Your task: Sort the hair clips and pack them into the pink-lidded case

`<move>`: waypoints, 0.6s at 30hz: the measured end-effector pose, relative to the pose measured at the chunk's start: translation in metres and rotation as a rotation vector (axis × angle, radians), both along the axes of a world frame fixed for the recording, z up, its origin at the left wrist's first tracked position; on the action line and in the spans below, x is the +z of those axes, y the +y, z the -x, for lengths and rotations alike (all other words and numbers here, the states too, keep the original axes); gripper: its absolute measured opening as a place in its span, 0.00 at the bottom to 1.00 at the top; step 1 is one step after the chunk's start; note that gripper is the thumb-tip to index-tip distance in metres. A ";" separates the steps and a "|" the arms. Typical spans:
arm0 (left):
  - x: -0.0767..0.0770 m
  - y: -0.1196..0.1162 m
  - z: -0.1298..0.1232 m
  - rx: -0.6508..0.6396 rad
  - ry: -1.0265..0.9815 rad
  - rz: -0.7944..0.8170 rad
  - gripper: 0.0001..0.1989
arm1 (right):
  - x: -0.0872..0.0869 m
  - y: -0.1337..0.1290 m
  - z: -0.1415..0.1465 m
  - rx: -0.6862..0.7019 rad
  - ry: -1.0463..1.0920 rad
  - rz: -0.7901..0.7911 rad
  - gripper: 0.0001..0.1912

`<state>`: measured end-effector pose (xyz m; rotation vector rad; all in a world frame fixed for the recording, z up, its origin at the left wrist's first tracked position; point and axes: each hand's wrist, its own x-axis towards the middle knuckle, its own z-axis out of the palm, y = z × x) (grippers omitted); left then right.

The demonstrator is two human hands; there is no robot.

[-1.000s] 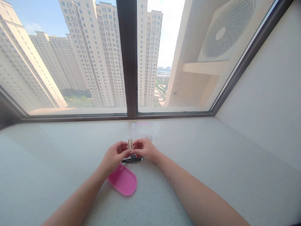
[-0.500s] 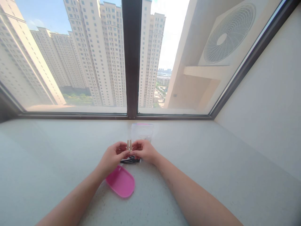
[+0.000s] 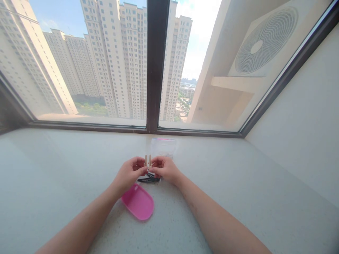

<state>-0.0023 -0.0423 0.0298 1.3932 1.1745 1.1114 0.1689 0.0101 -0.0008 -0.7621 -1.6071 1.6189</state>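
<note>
My left hand pinches one small, pale wooden clothespin upright between thumb and fingers. My right hand pinches a second wooden clothespin, also upright, right beside the first with a narrow gap between them. At this size I cannot tell whether each is a whole peg or a half. Just below the fingertips, several thin black clips lie on the white sill, partly covered by my right hand. A pink shallow tray with rounded ends rests under my left wrist, which hides its upper left edge.
A clear zip bag with a pink seal lies behind my hands, its contents indistinct. Beyond the speckled white sill stands a dark-framed window. A white wall closes off the right side.
The two clothespins, close together before, have moved slightly apart. My view has tilted and shifted a little; the tray and clips lie as before.
</note>
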 end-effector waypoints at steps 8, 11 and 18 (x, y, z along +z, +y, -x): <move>-0.002 0.001 0.000 0.049 -0.006 -0.048 0.11 | 0.001 -0.001 -0.001 -0.012 -0.022 0.006 0.19; -0.006 0.003 0.001 0.047 -0.002 -0.066 0.10 | 0.000 0.000 -0.001 -0.014 -0.018 0.003 0.18; -0.008 0.003 0.001 0.063 0.036 -0.058 0.08 | 0.001 0.000 -0.003 -0.010 -0.011 -0.038 0.13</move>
